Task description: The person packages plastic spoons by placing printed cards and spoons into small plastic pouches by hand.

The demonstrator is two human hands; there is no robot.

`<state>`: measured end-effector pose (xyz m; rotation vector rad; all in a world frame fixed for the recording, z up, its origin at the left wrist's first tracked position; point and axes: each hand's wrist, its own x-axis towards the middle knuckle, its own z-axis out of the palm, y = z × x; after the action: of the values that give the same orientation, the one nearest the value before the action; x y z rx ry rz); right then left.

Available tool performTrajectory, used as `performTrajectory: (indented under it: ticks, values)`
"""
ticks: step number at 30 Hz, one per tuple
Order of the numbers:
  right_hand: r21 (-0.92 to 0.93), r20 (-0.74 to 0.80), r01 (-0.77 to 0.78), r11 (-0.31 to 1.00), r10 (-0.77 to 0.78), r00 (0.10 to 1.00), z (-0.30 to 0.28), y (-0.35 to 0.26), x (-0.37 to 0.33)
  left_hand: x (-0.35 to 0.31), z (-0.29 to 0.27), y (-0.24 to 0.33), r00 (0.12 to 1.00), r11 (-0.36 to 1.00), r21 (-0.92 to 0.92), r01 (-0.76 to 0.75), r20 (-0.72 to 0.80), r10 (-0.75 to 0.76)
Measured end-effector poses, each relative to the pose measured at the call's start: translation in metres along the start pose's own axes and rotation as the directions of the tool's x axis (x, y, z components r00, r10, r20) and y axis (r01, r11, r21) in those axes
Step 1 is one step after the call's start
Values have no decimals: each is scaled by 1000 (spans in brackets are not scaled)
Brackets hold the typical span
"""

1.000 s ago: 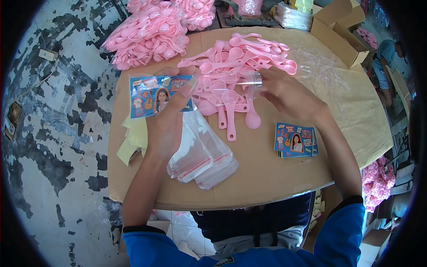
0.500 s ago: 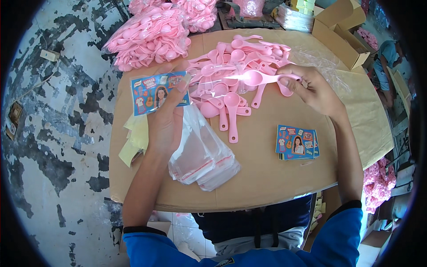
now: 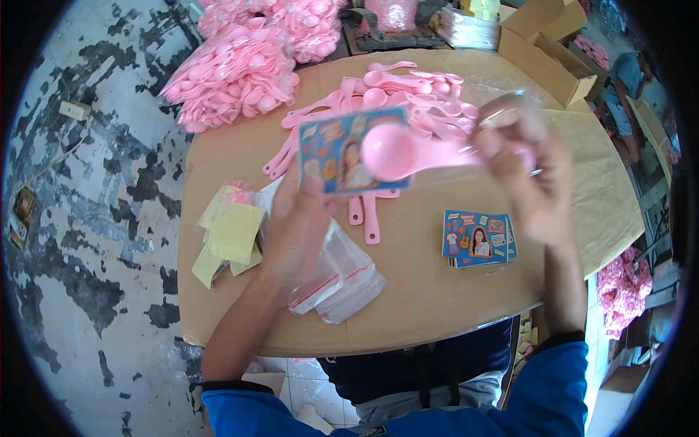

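Observation:
My left hand (image 3: 295,229) grips a clear plastic bag holding a blue printed card (image 3: 328,156), raised above the table. A pink measuring spoon (image 3: 389,151) lies across the right part of the card, its bowl to the left; it looks to be inside the bag. At the handle's end my right hand (image 3: 528,171), blurred, is closed on the spoon, with clear film around the fingers. Behind them spreads a pile of loose pink spoons (image 3: 375,97). Flat clear bags (image 3: 342,280) with red-lined edges lie beside my left wrist.
A stack of blue cards (image 3: 477,240) rests at the right of the brown-covered table (image 3: 408,298). Yellow paper slips (image 3: 237,233) lie at left. Bagged pink spoons (image 3: 233,80) stand far left, an open carton (image 3: 542,62) far right. A person (image 3: 626,95) sits beyond.
The spoon has moved left and nearer, now overlapping the card. My left hand has carried the bagged card to the right, uncovering the yellow slips. My right hand has come lower.

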<state>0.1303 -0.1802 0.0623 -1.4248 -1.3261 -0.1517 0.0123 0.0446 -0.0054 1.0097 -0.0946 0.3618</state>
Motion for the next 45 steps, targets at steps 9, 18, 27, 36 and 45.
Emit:
performTrajectory:
  ticks: [9, 18, 27, 36, 45]
  values:
    - [-151, -71, -343, 927, 336, 939, -1, -14, -5, -9, 37, 5, 969, 417, 875, -247, 226, 101]
    - [-33, -163, -75, 997, 69, 984, 30, -5, -6, -22, 42, -15, 958, 572, 812, -116, 243, -151]
    - [-106, -78, -112, 988, 104, 992, 33, 17, -9, -14, 25, 12, 904, 687, 699, 198, 141, -404]
    - [-517, -39, 104, 849, -145, 989, 37, 29, -11, -11, 23, 2, 959, 815, 543, 201, 63, -278]
    - [-634, 159, 320, 704, -286, 945, 50, 44, -16, -21, 37, 4, 955, 705, 679, 203, 21, -295]
